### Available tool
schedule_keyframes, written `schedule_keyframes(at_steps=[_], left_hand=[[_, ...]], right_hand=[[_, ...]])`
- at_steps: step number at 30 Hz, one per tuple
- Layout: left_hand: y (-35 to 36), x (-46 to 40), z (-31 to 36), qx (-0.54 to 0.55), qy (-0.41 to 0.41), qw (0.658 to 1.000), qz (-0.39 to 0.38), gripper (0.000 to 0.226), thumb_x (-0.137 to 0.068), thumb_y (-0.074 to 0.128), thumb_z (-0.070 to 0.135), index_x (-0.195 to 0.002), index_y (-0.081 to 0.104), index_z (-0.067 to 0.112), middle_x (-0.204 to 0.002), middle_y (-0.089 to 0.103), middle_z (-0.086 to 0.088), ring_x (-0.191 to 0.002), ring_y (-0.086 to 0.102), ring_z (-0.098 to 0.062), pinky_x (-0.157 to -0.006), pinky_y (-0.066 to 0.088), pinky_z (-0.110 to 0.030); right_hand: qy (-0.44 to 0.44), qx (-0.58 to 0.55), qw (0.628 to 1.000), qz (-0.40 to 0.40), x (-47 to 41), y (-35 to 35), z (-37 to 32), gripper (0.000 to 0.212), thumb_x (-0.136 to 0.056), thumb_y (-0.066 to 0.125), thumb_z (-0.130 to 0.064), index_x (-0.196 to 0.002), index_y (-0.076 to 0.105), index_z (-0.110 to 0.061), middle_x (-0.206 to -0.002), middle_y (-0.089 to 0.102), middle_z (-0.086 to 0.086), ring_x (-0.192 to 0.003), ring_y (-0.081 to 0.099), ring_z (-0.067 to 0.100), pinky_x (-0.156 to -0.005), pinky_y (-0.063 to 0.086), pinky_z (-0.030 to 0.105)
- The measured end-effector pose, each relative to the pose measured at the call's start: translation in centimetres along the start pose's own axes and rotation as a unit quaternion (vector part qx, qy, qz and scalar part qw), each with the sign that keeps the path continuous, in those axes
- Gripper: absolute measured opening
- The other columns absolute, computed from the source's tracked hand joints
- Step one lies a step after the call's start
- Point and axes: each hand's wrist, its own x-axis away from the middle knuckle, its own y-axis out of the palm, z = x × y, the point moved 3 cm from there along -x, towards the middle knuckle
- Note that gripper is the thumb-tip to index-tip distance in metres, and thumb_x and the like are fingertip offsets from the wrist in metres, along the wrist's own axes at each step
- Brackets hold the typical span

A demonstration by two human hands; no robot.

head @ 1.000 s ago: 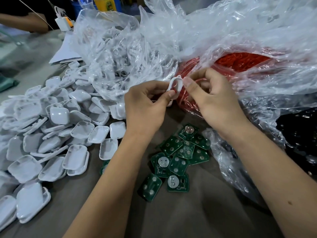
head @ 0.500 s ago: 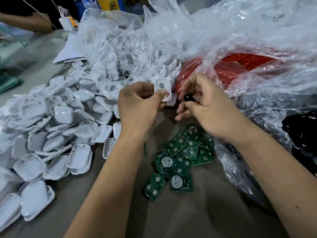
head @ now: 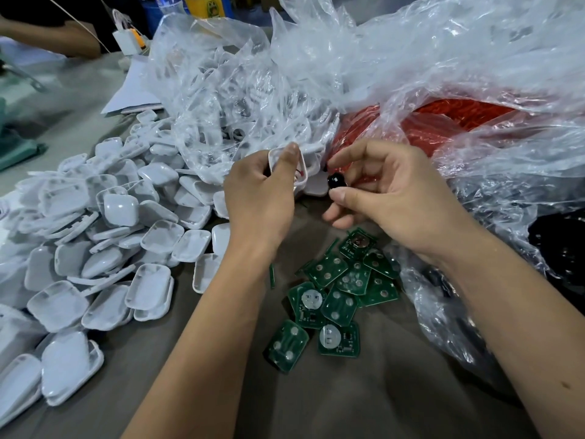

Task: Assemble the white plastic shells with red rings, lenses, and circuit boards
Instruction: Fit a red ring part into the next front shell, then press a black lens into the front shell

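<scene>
My left hand [head: 258,198] grips a white plastic shell [head: 302,167] upright, thumb across its face; a bit of red ring shows at its lower right edge. Just to its right, my right hand [head: 395,198] pinches a small round black lens [head: 336,181] between thumb and forefinger, a short gap from the shell. Below my hands several green circuit boards [head: 335,289] lie in a loose pile on the grey table. Red rings [head: 456,118] fill a clear bag behind my right hand.
A heap of white shells [head: 104,242] covers the table's left side. A clear plastic bag [head: 228,99] with more shells lies behind my left hand. Dark parts in a bag [head: 560,248] sit at the right edge. Another person's arm [head: 60,38] rests at the far left.
My hands parted after working together on the shell. The right hand picked up a black lens and holds it near the shell; my left thumb now covers the shell's face.
</scene>
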Motion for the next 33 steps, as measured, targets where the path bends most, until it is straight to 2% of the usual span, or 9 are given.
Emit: schedule_keyframes(at_steps=[3, 6, 11, 13, 17, 21, 25, 29, 33], left_hand=[[0.0, -0.1, -0.1, 0.032, -0.008, 0.999, -0.007, 0.051, -0.100, 0.062, 0.034, -0.053, 0.053, 0.015, -0.051, 0.037, 0.009, -0.053, 0.033, -0.013, -0.058, 0.029, -0.030], [0.2, -0.1, 0.0, 0.049, 0.001, 0.998, -0.027, 0.048, -0.097, 0.062, 0.036, -0.077, 0.057, -0.009, -0.067, 0.047, -0.015, -0.065, 0.040, -0.021, -0.066, 0.035, -0.036], [0.8, 0.3, 0.1, 0.062, 0.000, 0.997, -0.055, 0.041, -0.098, 0.064, 0.034, -0.069, 0.062, 0.005, -0.066, 0.050, -0.018, -0.060, 0.042, -0.018, -0.064, 0.036, -0.036], [0.9, 0.4, -0.1, 0.077, -0.023, 0.995, -0.058, 0.040, -0.101, 0.063, 0.033, -0.065, 0.065, 0.017, -0.064, 0.055, -0.008, -0.051, 0.044, -0.014, -0.056, 0.037, -0.028], [1.2, 0.6, -0.4, 0.136, -0.081, 0.985, -0.067, 0.032, -0.106, 0.054, 0.025, -0.081, 0.070, 0.012, -0.061, 0.065, 0.003, -0.040, 0.052, -0.012, -0.040, 0.037, -0.019], [1.5, 0.8, -0.1, 0.211, -0.102, 0.968, -0.084, 0.031, -0.105, 0.047, 0.015, -0.088, 0.070, 0.003, -0.069, 0.070, -0.011, -0.048, 0.064, -0.020, -0.044, 0.045, -0.022], [1.7, 0.8, 0.0, 0.265, -0.119, 0.952, -0.096, 0.029, -0.108, 0.046, 0.013, -0.100, 0.067, -0.005, -0.090, 0.073, -0.031, -0.058, 0.071, -0.028, -0.051, 0.055, -0.027], [1.7, 0.9, -0.1, 0.247, -0.122, 0.955, -0.106, 0.027, -0.109, 0.050, 0.017, -0.110, 0.068, -0.003, -0.095, 0.075, -0.028, -0.059, 0.073, -0.026, -0.052, 0.056, -0.024], [1.8, 1.1, 0.1, 0.227, -0.098, 0.962, -0.115, 0.023, -0.106, 0.056, 0.016, -0.100, 0.075, 0.005, -0.083, 0.076, -0.021, -0.056, 0.071, -0.023, -0.051, 0.055, -0.023]], right_hand=[[-0.022, 0.052, 0.998, -0.011, 0.2, 0.0, -0.4, 0.027, -0.090, 0.074, 0.005, -0.112, 0.074, -0.011, -0.081, 0.071, 0.014, -0.069, 0.078, 0.025, -0.052, 0.060, 0.025], [-0.036, 0.085, 0.996, -0.008, 0.3, -0.1, -0.6, 0.024, -0.090, 0.077, -0.004, -0.111, 0.076, -0.015, -0.073, 0.072, 0.012, -0.054, 0.072, 0.020, -0.045, 0.052, 0.019], [-0.029, 0.056, 0.998, 0.022, -0.1, -0.2, -0.1, 0.026, -0.090, 0.078, -0.005, -0.113, 0.070, -0.014, -0.072, 0.071, 0.006, -0.050, 0.069, 0.021, -0.042, 0.050, 0.022], [-0.032, 0.041, 0.998, 0.043, -0.3, -0.4, 0.0, 0.019, -0.092, 0.076, -0.003, -0.106, 0.071, -0.014, -0.068, 0.069, 0.006, -0.049, 0.066, 0.025, -0.040, 0.048, 0.025], [-0.041, 0.008, 0.996, 0.085, -0.4, -0.9, 0.1, 0.011, -0.092, 0.076, -0.002, -0.095, 0.077, -0.013, -0.067, 0.071, 0.011, -0.050, 0.063, 0.029, -0.042, 0.049, 0.025], [-0.030, -0.047, 0.994, 0.095, -0.3, -0.8, 0.0, 0.017, -0.089, 0.075, 0.004, -0.103, 0.076, -0.005, -0.075, 0.076, 0.012, -0.062, 0.073, 0.021, -0.051, 0.056, 0.022], [-0.042, -0.026, 0.993, 0.103, -0.3, -0.9, -0.2, 0.010, -0.092, 0.076, -0.008, -0.100, 0.079, -0.014, -0.072, 0.072, 0.008, -0.055, 0.061, 0.016, -0.040, 0.045, 0.021], [-0.035, -0.036, 0.994, 0.094, -0.3, -1.1, -0.2, 0.010, -0.086, 0.077, -0.020, -0.095, 0.080, -0.020, -0.079, 0.074, 0.000, -0.065, 0.063, 0.018, -0.042, 0.049, 0.023], [-0.045, -0.009, 0.996, 0.081, -0.5, -0.9, 0.1, 0.017, -0.093, 0.073, -0.003, -0.105, 0.080, -0.012, -0.075, 0.074, 0.009, -0.058, 0.067, 0.018, -0.049, 0.055, 0.024]])
